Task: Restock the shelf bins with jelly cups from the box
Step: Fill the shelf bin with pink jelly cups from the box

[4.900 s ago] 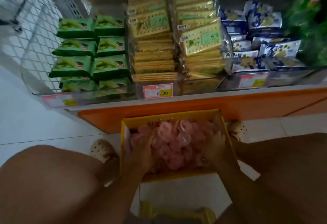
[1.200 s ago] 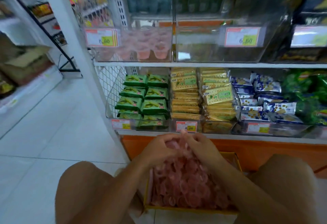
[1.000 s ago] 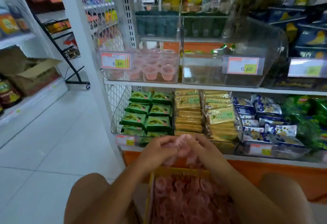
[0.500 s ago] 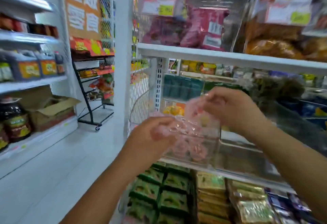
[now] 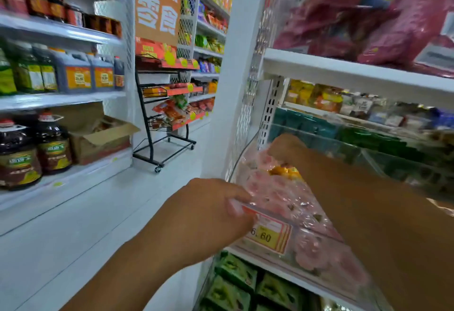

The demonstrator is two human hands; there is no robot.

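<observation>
Pink jelly cups (image 5: pixel 275 192) fill a clear shelf bin (image 5: pixel 239 163) that carries a yellow 6.60 price tag (image 5: pixel 267 233) on its front wall. My left hand (image 5: pixel 211 212) grips the bin's front rim beside the tag, thumb on top. My right hand (image 5: pixel 285 147) reaches over the rim to the back of the bin, and its fingers curl down onto pink cups there. An orange cup (image 5: pixel 282 172) lies just below that hand. The supply box is out of view.
A white shelf board (image 5: pixel 344 74) with red bags hangs close above the bin. Green snack packs (image 5: pixel 233 276) sit on the shelf below, and another clear bin (image 5: pixel 393 158) stands to the right. Across the aisle are a black wire rack (image 5: pixel 167 119), oil bottles (image 5: pixel 32 148) and a cardboard box (image 5: pixel 103 136).
Both hands rose from the box with pink cups to the shelf bin. The right hand has now gone into the bin and the left has moved to its front rim.
</observation>
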